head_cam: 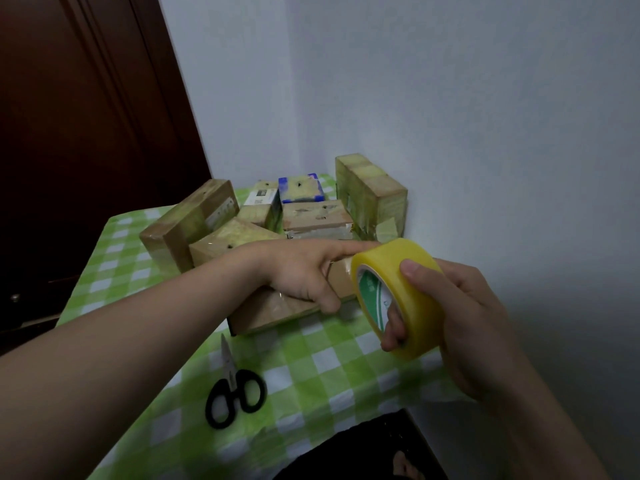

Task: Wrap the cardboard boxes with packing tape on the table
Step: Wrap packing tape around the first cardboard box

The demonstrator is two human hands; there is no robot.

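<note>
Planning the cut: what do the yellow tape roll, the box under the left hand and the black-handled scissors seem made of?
Yellow translucent tape roll: glossy plastic film; green-printed core, probably card. Brown flat box: matte cardboard, with shiny clear tape in patches. Black-handled scissors: bright metal blades, handles probably plastic.

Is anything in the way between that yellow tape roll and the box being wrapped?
Nothing visible. The right hand holds the tape roll right beside the cardboard box's right end, where the left hand presses on top. The scissors lie nearer the person, off to the side.
</note>
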